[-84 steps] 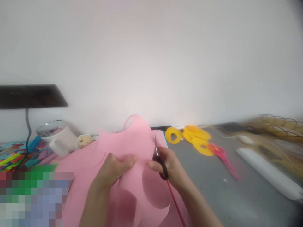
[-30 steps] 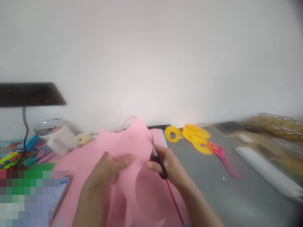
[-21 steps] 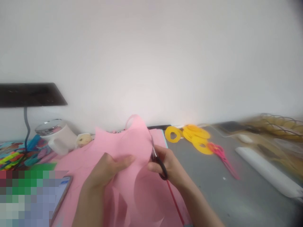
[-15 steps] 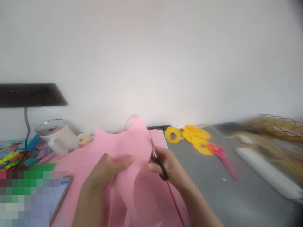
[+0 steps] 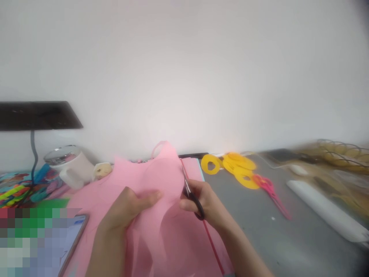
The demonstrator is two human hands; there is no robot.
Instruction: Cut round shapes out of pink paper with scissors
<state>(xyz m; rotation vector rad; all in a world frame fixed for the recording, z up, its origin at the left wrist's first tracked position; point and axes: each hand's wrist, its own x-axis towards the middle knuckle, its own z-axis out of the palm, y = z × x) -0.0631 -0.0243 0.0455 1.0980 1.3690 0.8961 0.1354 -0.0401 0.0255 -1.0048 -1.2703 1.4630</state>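
My left hand is closed on a sheet of pink paper, thumb on top and the other fingers hidden underneath. A rounded outline shows on the sheet, and a curled strip stands up at its far end. My right hand grips black-handled scissors. Their blades lie along the right edge of the pink paper, pointing away from me. Below the held sheet lies more pink paper, with a red strip running beside it.
Yellow paper rings and pink scissors lie right of my hands on the grey table. Farther right is a long white object. At left are a white mug, a phone and colourful bundles.
The pink paper has shifted very slightly left, and its lower part has bent a little. Both hands keep nearly the same place and grip.
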